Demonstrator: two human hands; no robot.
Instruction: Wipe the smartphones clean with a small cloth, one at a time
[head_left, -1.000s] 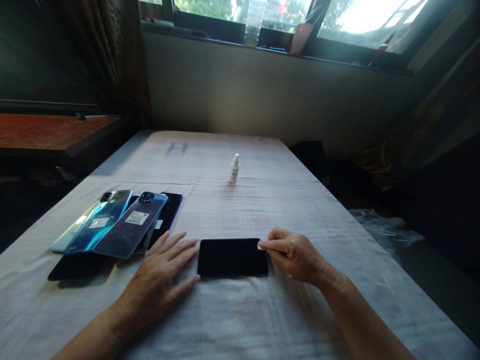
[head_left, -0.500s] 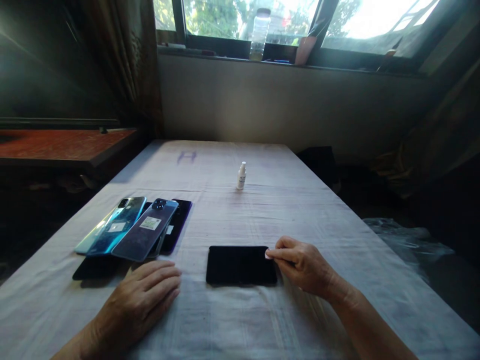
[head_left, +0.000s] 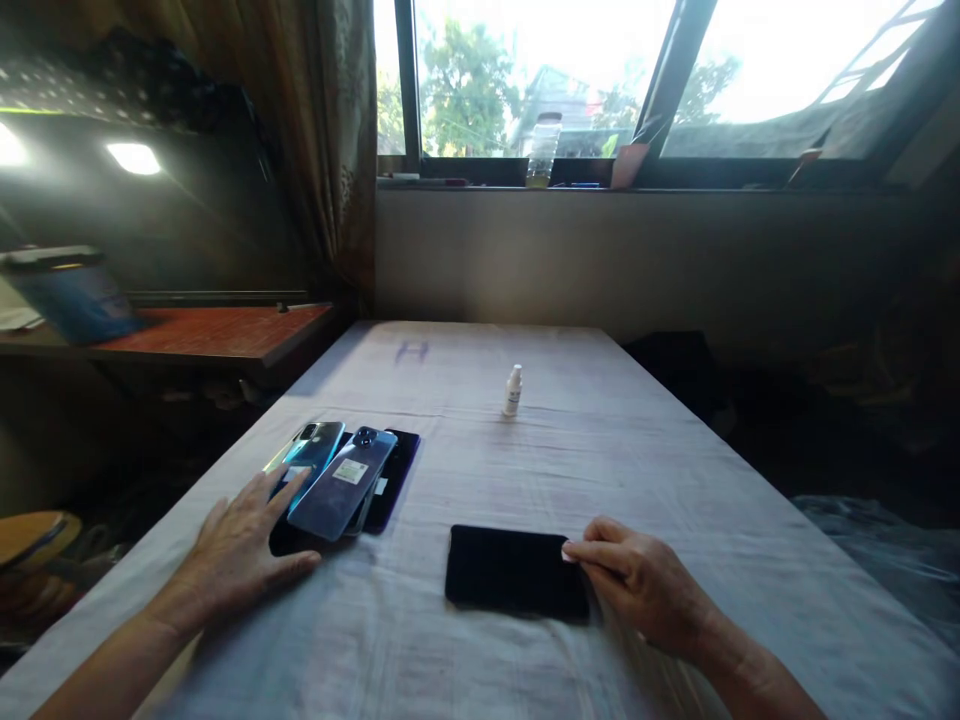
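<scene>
A black smartphone [head_left: 517, 570] lies flat, dark screen up, on the cloth in front of me. My right hand [head_left: 645, 580] pinches a small white piece [head_left: 568, 551] against the phone's upper right corner; its material is too small to make out. At the left, my left hand [head_left: 247, 550] is spread open at the near left side of a pile of phones, its fingers over the blue phone [head_left: 324, 440]. A purple-grey phone [head_left: 337, 505] with a paper label leans across the pile, and a dark phone with a purple edge [head_left: 405, 465] lies beside it.
A small white spray bottle [head_left: 512, 392] stands upright farther back on the white tablecloth [head_left: 465, 460]. A reddish wooden desk [head_left: 217, 332] with a blue container [head_left: 79, 295] is at the left. A clear plastic jar [head_left: 543, 150] and a pot [head_left: 628, 165] line the windowsill.
My left hand has moved left from the pile's near right side and spread its fingers over it. The view has tilted up and turned left. My right hand stays at the phone's corner.
</scene>
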